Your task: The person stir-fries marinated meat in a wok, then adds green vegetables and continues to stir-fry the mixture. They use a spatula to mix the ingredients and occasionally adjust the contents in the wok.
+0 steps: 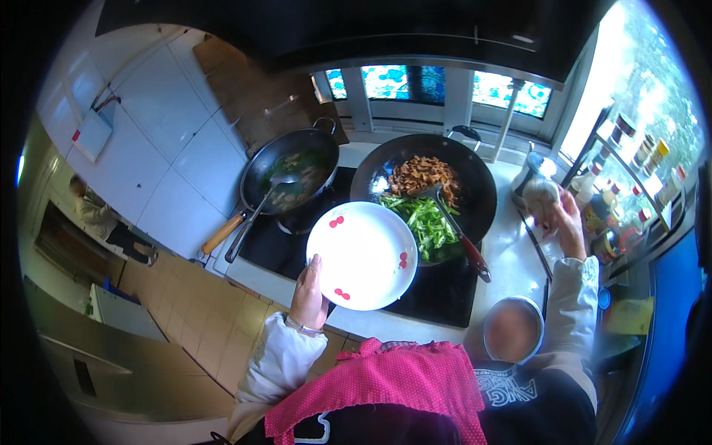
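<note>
My left hand (310,295) grips the rim of a white plate (361,256) with red marks, held tilted over the front of the cooktop. Behind the plate is a large black wok (478,189), with browned meat strips (423,175) at the back and sliced green peppers (425,225) in front. A spatula with a red handle (473,256) rests in it. At the right, my right hand (567,219) is on a small, blurred, roundish container (540,197), in front of a metal pot (534,167); its exact kind cannot be told.
A second wok (250,172) with greens in liquid, a ladle (267,203) and a wooden handle stands at left. A round bowl (513,329) sits near the counter's front right. Bottles and jars fill a rack (634,161) by the window. A person (103,217) is far left.
</note>
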Available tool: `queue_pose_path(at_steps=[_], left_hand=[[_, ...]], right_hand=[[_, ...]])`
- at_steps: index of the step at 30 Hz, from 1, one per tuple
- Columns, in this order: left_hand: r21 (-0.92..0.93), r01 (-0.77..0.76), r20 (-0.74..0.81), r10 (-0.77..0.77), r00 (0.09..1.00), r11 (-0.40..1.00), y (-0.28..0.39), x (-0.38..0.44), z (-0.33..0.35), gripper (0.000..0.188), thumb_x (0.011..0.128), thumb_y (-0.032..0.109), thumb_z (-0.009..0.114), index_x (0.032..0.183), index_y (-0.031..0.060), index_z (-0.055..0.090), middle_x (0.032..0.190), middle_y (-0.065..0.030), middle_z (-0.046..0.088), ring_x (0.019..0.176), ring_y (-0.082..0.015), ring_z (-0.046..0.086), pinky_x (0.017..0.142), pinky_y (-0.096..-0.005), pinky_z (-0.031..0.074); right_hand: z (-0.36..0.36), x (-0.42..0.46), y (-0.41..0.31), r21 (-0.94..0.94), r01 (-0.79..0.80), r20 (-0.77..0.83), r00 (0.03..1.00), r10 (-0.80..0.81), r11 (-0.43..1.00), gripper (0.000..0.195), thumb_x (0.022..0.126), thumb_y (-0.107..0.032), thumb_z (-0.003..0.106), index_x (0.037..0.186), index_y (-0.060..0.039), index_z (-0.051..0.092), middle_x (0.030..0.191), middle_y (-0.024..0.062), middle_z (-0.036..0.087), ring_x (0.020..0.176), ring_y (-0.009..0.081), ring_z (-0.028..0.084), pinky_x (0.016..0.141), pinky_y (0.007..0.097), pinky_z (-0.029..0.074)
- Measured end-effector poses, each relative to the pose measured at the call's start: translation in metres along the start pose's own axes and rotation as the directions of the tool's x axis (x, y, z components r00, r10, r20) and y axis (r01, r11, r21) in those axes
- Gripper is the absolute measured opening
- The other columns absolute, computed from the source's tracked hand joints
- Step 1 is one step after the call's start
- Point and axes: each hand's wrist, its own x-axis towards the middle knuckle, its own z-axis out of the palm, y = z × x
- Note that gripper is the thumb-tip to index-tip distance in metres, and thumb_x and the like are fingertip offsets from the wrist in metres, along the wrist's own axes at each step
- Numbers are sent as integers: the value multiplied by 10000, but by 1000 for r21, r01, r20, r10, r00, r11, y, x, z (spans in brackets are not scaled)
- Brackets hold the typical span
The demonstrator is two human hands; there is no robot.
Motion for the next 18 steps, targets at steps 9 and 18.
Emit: queue_pose_path(at_steps=[9,18], left_hand=[[100,38,333,-69,940,994,-3,17,41,590,1016,478,437,1397,27,429,1291,-96,593,1162,-212,593,990,-337,472],[248,-209,696,-24,718,946,-19,7,70,567,1035,478,383,1448,90,393,1337,-92,535,1231,-200,525,1036,-331,422]], right_hand=[[109,-94,-129,445,134,100,975,-198,885,418,915,-112,576,1309,-75,443,1008,72,587,712,122,624,592,223,545],[235,-175,-102,-540,463,-96,796,-597,703,456,734,-17,697,1162,-97,561,1096,160,624,1064,377,586,926,464,461]])
